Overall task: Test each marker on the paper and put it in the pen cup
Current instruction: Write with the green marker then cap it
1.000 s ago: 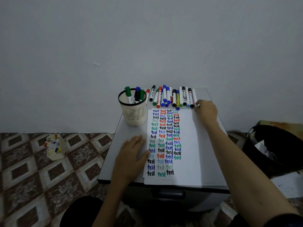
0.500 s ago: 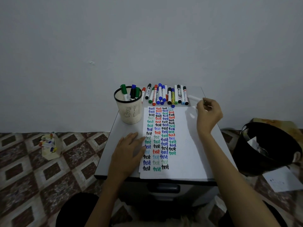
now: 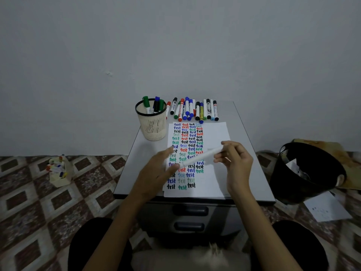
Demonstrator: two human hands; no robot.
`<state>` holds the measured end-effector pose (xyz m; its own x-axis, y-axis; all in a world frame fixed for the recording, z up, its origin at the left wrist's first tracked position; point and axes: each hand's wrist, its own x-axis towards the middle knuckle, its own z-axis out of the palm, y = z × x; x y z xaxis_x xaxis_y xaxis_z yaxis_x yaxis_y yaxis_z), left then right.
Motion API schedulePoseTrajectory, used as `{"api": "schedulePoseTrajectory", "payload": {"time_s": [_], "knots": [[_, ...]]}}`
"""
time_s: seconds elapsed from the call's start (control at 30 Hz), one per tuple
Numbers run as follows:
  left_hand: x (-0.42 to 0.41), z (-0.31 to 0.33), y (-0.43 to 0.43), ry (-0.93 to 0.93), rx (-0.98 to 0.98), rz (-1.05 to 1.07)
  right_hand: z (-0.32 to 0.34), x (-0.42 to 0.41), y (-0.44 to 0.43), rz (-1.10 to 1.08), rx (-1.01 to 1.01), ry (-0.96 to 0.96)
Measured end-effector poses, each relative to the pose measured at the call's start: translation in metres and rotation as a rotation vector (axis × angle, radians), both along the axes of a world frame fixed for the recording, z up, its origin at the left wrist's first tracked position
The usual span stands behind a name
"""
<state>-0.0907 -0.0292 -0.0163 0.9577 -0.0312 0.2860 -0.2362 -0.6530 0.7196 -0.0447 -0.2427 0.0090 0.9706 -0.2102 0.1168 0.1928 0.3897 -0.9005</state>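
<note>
A white marker (image 3: pixel 201 157) hangs tilted above the paper (image 3: pixel 213 173), which carries columns of coloured "test" words. My right hand (image 3: pixel 234 163) grips the marker's upper right end. My left hand (image 3: pixel 158 173) is lifted off the table with its fingers spread, fingertips at the marker's lower left end; whether they pinch the cap I cannot tell. The cream mesh pen cup (image 3: pixel 152 124) stands at the far left of the table, holding green and blue markers. A row of several markers (image 3: pixel 195 110) lies along the far edge.
The small grey cabinet table (image 3: pixel 252 173) has drawers below. A black waste bin (image 3: pixel 306 173) with crumpled paper stands on the right floor, loose sheets (image 3: pixel 328 210) beside it. A small box of coloured items (image 3: pixel 58 171) sits on the tiled floor at left.
My right hand carried the white marker from the far row down over the paper. My left hand lifted off the paper's edge and rose to meet the marker's lower end.
</note>
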Motion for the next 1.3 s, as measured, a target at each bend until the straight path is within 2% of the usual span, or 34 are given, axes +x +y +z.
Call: {"api": "schedulePoseTrajectory", "payload": {"time_s": [0.17, 0.3, 0.47, 0.63, 0.73, 0.83, 0.9, 1.03, 1.1, 1.3], "knots": [[-0.004, 0.01, -0.021, -0.006, 0.117, -0.138, 0.008, -0.011, 0.008, 0.231, 0.037, 0.015], [-0.011, 0.016, -0.033, 0.007, 0.088, -0.151, 0.003, -0.024, 0.018, 0.465, -0.175, 0.034], [-0.021, 0.014, -0.046, -0.007, 0.058, -0.142, 0.006, -0.03, 0.021, 0.497, -0.224, 0.02], [-0.025, 0.011, -0.047, -0.048, -0.118, -0.14, 0.014, -0.03, 0.018, 0.511, -0.236, -0.001], [-0.025, 0.015, -0.041, -0.051, -0.124, -0.117, 0.018, -0.028, 0.016, 0.444, -0.183, -0.017], [-0.016, 0.015, -0.025, -0.042, -0.035, -0.025, 0.018, -0.018, 0.008, 0.354, -0.015, 0.007], [-0.007, 0.006, -0.01, -0.07, 0.063, 0.046, 0.012, -0.009, 0.004, 0.358, 0.02, 0.037], [0.004, -0.013, 0.009, -0.03, 0.322, 0.092, -0.004, -0.002, 0.007, 0.426, -0.11, 0.069], [0.003, -0.019, 0.01, -0.027, 0.413, 0.083, -0.008, 0.002, 0.01, 0.477, -0.102, 0.096], [-0.001, -0.022, 0.009, -0.069, 0.441, 0.098, -0.014, 0.007, 0.013, 0.412, -0.21, 0.085]]}}
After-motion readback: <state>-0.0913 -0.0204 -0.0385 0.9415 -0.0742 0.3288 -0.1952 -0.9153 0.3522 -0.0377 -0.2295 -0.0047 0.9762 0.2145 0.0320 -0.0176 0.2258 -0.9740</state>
